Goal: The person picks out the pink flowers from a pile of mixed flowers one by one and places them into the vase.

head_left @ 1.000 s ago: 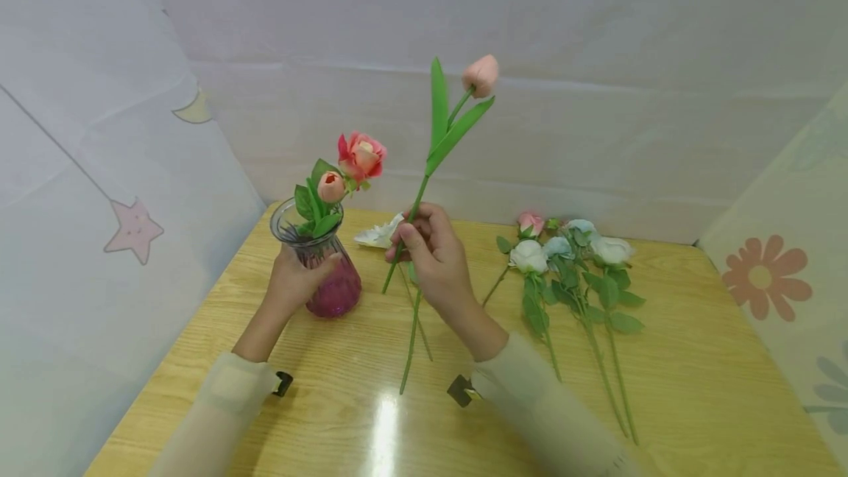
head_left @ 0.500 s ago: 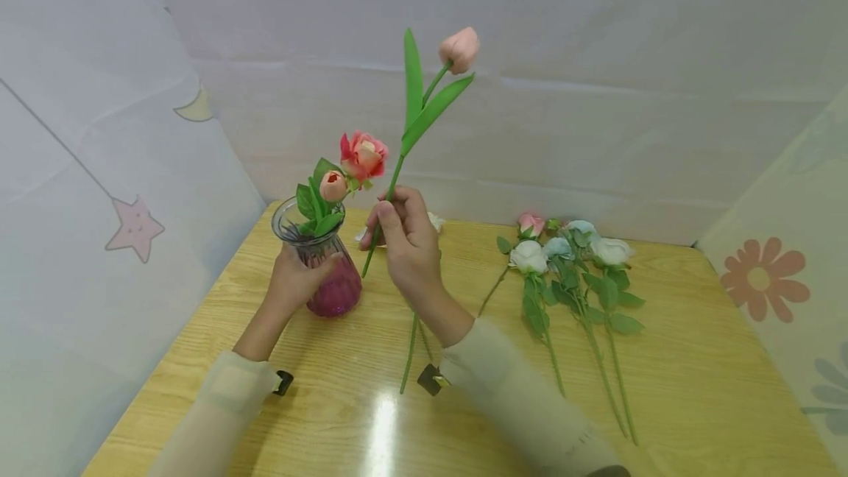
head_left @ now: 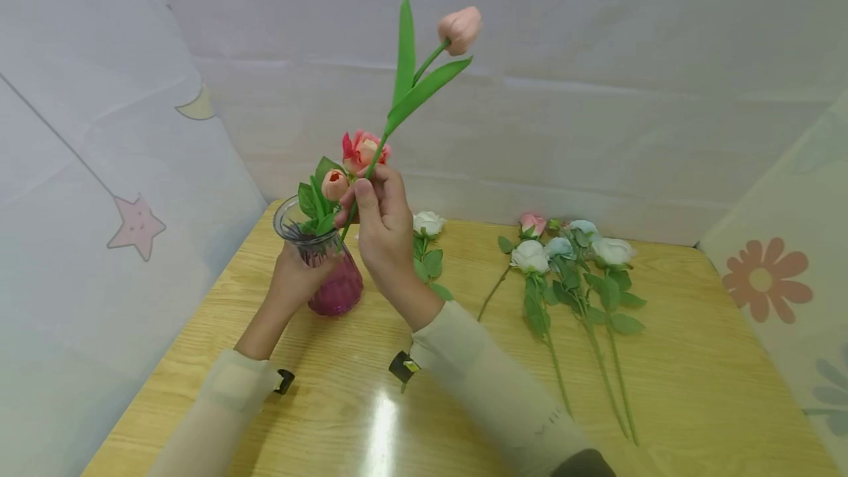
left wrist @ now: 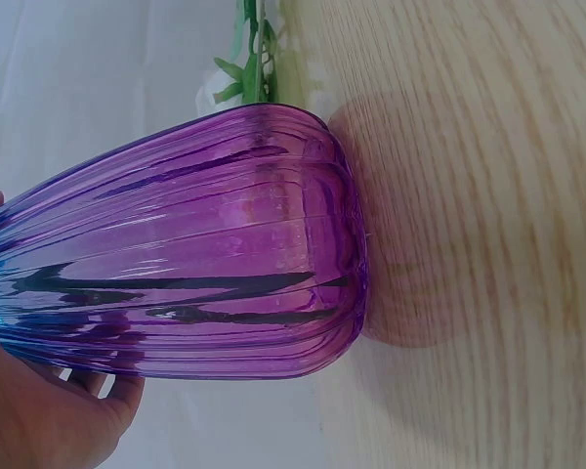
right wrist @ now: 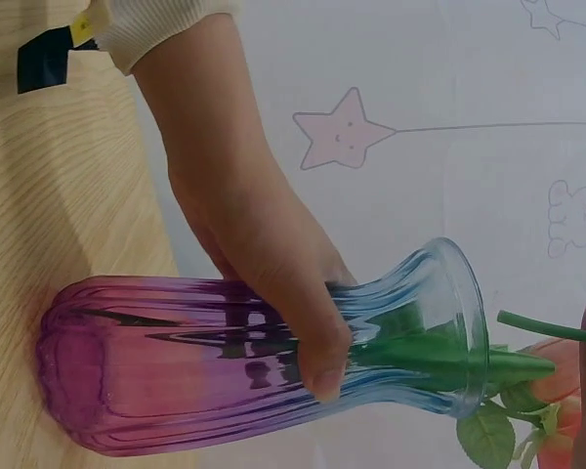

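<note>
My left hand [head_left: 294, 274] grips the neck of a ribbed glass vase [head_left: 334, 289], blue at the flared rim and purple below, standing on the table. In the vase are a pink-red rose [head_left: 361, 147] and a peach tulip [head_left: 334, 185], with green leaves at the mouth. Between thumb and fingers, my right hand [head_left: 386, 234] pinches the stem of another pale pink tulip [head_left: 459, 29], its bloom and two long leaves rising high. In the right wrist view, that tulip's cut stem end [right wrist: 542, 327] is just outside the vase rim.
Behind my right forearm lies a white rose [head_left: 429, 223]. To the right, a pink rose [head_left: 532, 224], white roses [head_left: 612, 250] and pale blue flowers [head_left: 559, 247] lie with long stems on the wooden table [head_left: 702, 359]. A pale fabric wall [head_left: 596, 131] rises behind.
My right hand has carried the pale pink tulip left and upward, bringing its lower stem to the vase's mouth. The white rose on the table now shows. My left hand stays on the vase.
</note>
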